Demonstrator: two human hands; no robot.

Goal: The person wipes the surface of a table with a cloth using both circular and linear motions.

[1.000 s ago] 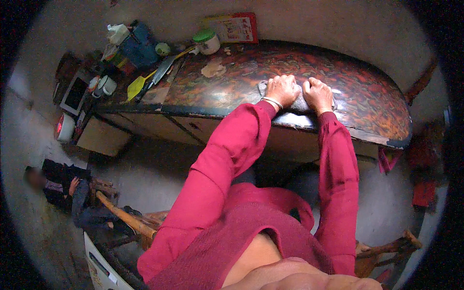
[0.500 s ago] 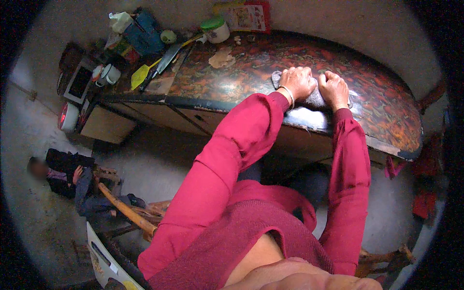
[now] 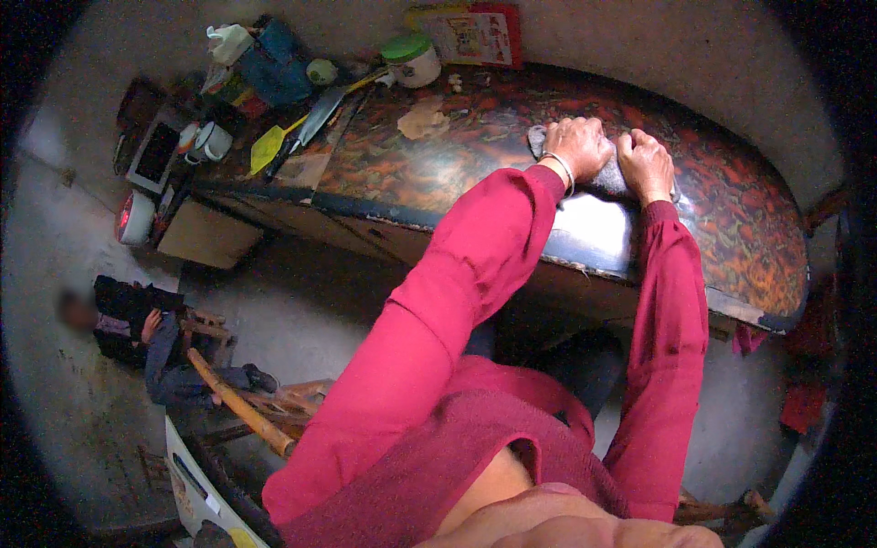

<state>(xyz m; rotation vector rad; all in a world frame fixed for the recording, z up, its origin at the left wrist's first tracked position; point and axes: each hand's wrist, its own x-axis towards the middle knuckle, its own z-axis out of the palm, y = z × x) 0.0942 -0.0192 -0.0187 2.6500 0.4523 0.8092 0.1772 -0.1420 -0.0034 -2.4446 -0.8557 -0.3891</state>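
Observation:
A grey cloth (image 3: 609,180) lies bunched on the dark, red-and-brown patterned tabletop (image 3: 512,119). My left hand (image 3: 579,146), with a bangle at the wrist, is closed on the cloth's left part, fingers curled over it. Beside it my right hand (image 3: 646,163) is closed on the cloth's right part. A narrow gap separates the two hands, and both press the cloth against the top. Between my forearms and the cloth the near part of the surface shines brightly.
A green-lidded jar (image 3: 411,61), a yellow fly swatter (image 3: 268,149), a cleaver-like blade (image 3: 320,113) and a white mug (image 3: 211,142) crowd the table's left end. Someone sits (image 3: 137,320) at the far left. A wooden chair (image 3: 242,406) stands behind my left arm.
Both hands have slid the cloth a little farther from the near edge, toward the wall. More of the shiny near surface shows. The whole view has shifted slightly.

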